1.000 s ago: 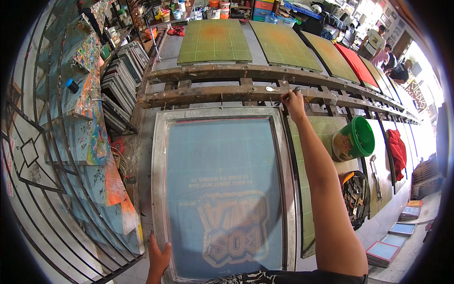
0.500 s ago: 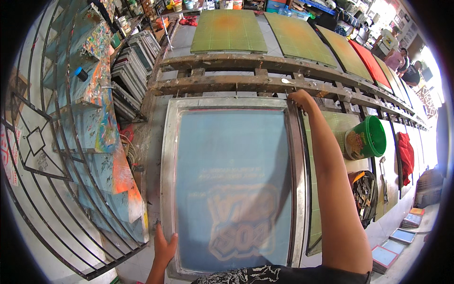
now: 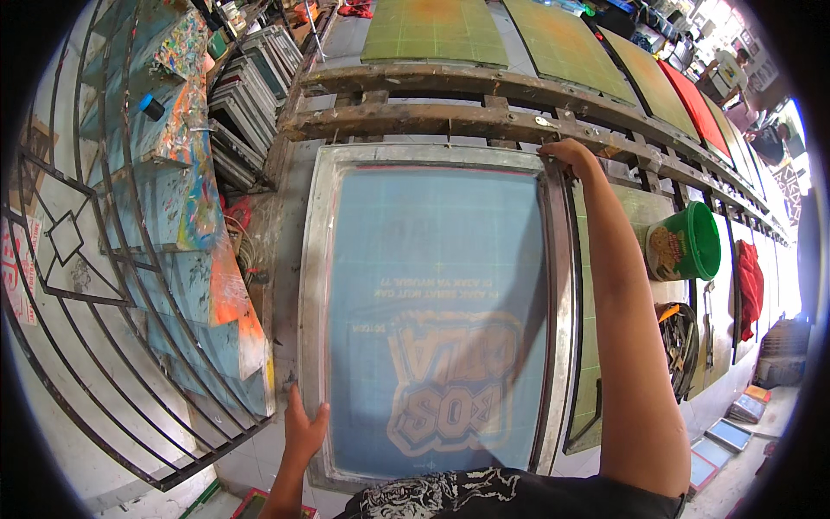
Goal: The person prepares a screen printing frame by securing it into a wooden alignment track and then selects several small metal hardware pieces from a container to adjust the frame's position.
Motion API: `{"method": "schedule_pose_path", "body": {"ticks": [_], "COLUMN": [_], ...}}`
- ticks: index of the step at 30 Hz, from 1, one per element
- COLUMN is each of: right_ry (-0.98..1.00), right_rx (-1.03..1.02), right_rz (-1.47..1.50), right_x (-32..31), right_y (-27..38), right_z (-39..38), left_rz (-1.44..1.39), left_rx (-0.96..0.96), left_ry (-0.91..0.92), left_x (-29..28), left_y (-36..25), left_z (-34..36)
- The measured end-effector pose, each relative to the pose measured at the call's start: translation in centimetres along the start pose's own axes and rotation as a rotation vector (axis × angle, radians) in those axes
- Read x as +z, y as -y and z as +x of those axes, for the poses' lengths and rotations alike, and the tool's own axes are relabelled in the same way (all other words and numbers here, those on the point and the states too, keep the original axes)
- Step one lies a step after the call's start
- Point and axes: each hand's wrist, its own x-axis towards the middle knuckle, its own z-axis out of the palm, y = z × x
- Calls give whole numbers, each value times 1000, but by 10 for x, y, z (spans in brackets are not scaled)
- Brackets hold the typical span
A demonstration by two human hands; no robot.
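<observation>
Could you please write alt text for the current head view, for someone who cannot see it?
A large framed blue screen fills the middle, with the right-hand grip at its far right corner and the left-hand grip by its near left edge. Beyond are wooden rails and green boards; rightward, a green bucket and red cloth.

Large and small pale letters (image 3: 450,415) on rectangular blue mesh (image 3: 432,229) between left hand (image 3: 304,431) and right hand (image 3: 569,157), red characters (image 3: 15,270) on white sheet (image 3: 31,304) left of both, printed label (image 3: 665,251) on green plastic bucket (image 3: 705,242) right of both
</observation>
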Motion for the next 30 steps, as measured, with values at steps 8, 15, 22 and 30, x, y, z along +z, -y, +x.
{"method": "schedule_pose_path", "body": {"ticks": [8,15,22,30], "right_ry": [-14,-16,-13,19], "right_rx": [31,42,7,12], "right_rz": [102,93,52,41], "right_x": [7,3,0,-3], "right_y": [-7,-10,-23,0], "right_z": [6,8,23,9], "left_rz": [-1,27,14,5], "left_rx": [-15,23,52,5], "left_ry": [6,-30,-27,-10], "left_x": [-1,3,3,1], "left_y": [-5,3,1,-1], "left_z": [3,1,4,0]}}
